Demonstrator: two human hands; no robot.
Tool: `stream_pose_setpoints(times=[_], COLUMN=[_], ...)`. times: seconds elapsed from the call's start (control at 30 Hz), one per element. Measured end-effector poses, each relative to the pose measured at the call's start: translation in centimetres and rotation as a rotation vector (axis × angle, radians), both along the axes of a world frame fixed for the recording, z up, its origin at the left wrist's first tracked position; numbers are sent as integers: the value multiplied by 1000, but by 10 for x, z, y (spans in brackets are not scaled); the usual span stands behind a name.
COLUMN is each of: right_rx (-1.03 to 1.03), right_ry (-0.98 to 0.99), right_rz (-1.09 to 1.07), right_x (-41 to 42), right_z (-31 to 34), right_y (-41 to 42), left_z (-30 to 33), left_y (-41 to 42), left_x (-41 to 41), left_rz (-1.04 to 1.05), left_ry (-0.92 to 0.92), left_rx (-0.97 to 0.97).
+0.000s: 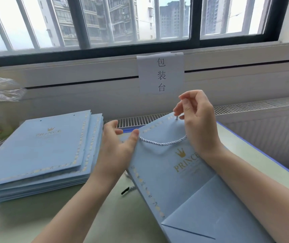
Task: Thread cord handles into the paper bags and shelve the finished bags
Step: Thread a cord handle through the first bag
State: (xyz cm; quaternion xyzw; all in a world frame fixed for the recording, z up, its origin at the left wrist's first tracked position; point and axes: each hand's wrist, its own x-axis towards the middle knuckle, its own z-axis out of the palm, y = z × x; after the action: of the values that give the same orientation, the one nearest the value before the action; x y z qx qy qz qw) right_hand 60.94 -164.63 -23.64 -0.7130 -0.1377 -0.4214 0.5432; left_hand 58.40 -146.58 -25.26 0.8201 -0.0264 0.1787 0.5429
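While the right hand (195, 120) pinched the cord end at the hole near the bag's top edge, centre-right of the frame, the job sat mid-thread. Only one view, head cam, so everything below came from that.

The bag (171, 174) lay flat & tilted, lower right of the frame, folded bottom toward the camera, on the table (26, 218). The white twisted cord (163, 143) sagged in a shallow loop across the bag's front, from under the left thumb to the right hand's side. Left hand (117, 144) held the bag's top left corner, thumb pressed on the cord there, other fingers loosely spread, not curled round anything else. Right hand's thumb & forefinger were narrow, nipped on the cord tip right at the hole; whether the tip was through yet, couldn't tell.

A 2nd cord (128, 188) w/ a dark tip poked out from under the bag's left edge, lower centre. Stack of flat bags (40, 153) sat at left, apart from the working bag, holes visible along its far edge. A paper sign (161, 74) hung upper centre under the window.

Risks, as judgement: cord tip could fray or miss the small hole if pushed at an angle; a hard tug could tear the paper round the hole. If the left thumb slipped, the loop could pull through & leave uneven handle length. The loose cord under the bag could snag or drop off the table edge when the bag got lifted.
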Motion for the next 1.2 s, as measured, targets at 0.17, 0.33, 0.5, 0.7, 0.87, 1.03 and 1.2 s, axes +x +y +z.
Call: stream_pose_setpoints(times=[0.17, 0.33, 0.5, 0.7, 0.87, 1.03, 1.2], right_rx=[-43, -15, -36, -629, -764, -945, -858], right_ry=[-26, 110, 340, 46, 4, 262, 82], right_rz=[-82, 91, 265, -91, -116, 41, -56], right_x=[5, 2, -2, -2, -16, -28, -29], right_z=[0, 5, 2, -15, -11, -14, -16], right_y=[-6, -5, 2, 13, 25, 40, 44], left_z=[-1, -5, -3, -4, 3, 6, -1], left_y=[2, 2, 17, 20, 12, -4, -11], left_x=[-1, 3, 14, 19, 9, -6, -9], left_rz=[-370, -240, 0, 74, 0, -134, -243], left_ry=[529, 305, 28, -85, -199, -319, -395], left_rx=[-513, -595, -692, -706, -684, -615, -618])
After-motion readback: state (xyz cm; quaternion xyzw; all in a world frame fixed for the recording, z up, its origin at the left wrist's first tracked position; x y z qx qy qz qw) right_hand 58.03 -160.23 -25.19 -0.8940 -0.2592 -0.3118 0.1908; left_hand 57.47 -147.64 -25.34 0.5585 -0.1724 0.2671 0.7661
